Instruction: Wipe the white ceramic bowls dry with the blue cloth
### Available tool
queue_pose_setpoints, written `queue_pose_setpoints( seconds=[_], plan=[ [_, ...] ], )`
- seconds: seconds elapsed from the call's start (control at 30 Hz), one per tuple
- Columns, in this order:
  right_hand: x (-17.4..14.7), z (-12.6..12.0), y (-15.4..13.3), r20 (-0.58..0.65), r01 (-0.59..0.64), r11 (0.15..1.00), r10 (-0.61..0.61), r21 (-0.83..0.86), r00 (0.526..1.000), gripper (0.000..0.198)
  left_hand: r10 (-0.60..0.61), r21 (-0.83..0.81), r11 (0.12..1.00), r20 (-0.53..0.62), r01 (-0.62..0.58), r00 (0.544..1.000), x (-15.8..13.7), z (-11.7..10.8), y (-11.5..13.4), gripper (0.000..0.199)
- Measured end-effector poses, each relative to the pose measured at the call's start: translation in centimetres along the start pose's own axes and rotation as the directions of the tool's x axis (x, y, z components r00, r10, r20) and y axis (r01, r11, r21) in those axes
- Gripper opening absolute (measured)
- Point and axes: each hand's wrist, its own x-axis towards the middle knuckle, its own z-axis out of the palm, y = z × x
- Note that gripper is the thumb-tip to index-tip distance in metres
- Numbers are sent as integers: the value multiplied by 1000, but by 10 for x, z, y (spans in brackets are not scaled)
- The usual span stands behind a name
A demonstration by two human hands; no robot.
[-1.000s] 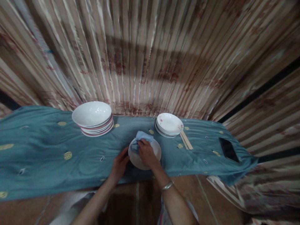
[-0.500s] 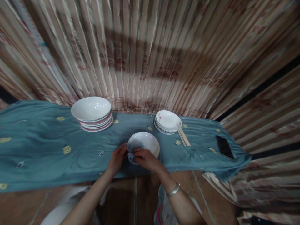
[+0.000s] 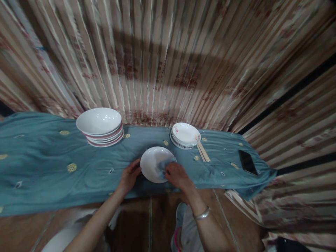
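Note:
Near the front edge of the cloth-covered table [image 3: 89, 171] is a white bowl [image 3: 151, 162], its glossy inside facing up. At the bowl's left rim my left hand [image 3: 130, 174] grips the edge, fingers closed on it. My right hand [image 3: 176, 174], a silver bangle on its wrist, is closed on a light blue cloth [image 3: 163, 165]. The cloth lies against the right part of the bowl's inside. The undersides of the left fingers are hidden.
A stack of bowls and plates [image 3: 101, 124] stands at the back left. Behind the bowl to the right are several small flower-patterned plates [image 3: 186, 134], with wooden chopsticks [image 3: 203, 152] beside them. A black phone [image 3: 247, 162] lies far right. A pleated curtain [image 3: 147, 63] hangs behind the table.
My right hand has moved the cloth from the bowl's left side across to its right side. My left hand stays at the left rim. The view has shifted slightly.

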Motion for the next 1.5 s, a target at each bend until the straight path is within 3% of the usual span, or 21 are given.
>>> queue_pose_setpoints(
  seconds=[0.13, 0.23, 0.47, 0.67, 0.8, 0.97, 1.13, 1.3, 1.4, 1.5],
  plan=[
    [8, 17, 9, -117, -17, 998, 11, -57, 993, 12, -3, 15, 1000, -9, 3, 1000, 1, -1, -4, 59],
    [16, 18, 11, -141, 3, 999, -8, -34, 990, 20, 5, 28, 1000, -11, -4, 1000, 1, 0, -4, 58],
    [27, 10, -3, -97, 27, 1000, -28, -7, 995, 32, -18, 1, 1000, -38, 18, 999, -4, 5, 2, 57],
    [30, 11, -25, -75, 177, 980, -170, 91, 983, 41, -11, 12, 1000, -28, 12, 1000, -4, 6, 4, 56],
    [25, 14, -36, -61, 291, 932, -285, 217, 957, 41, -26, -15, 1000, -53, 26, 998, -3, 6, 5, 58],
    [16, 14, -38, -1, 291, 882, -313, 369, 950, 35, -29, -18, 999, -18, 28, 999, -4, 5, 9, 54],
    [8, 5, -30, 53, 318, 856, -370, 408, 927, 28, 17, 1, 1000, 65, -17, 998, -2, 4, 9, 43],
    [-7, -4, -19, 46, 237, 918, -265, 318, 963, 21, 64, 21, 998, 52, -65, 997, 3, 1, 1, 44],
    [-12, -3, -12, 8, 132, 976, -136, 171, 991, 19, 58, 24, 998, 16, -58, 998, 5, -1, -7, 51],
    [-11, 3, -4, -67, 84, 996, -82, 29, 994, 17, 21, 16, 1000, -41, -20, 999, 8, -4, -13, 62]
  ],
)
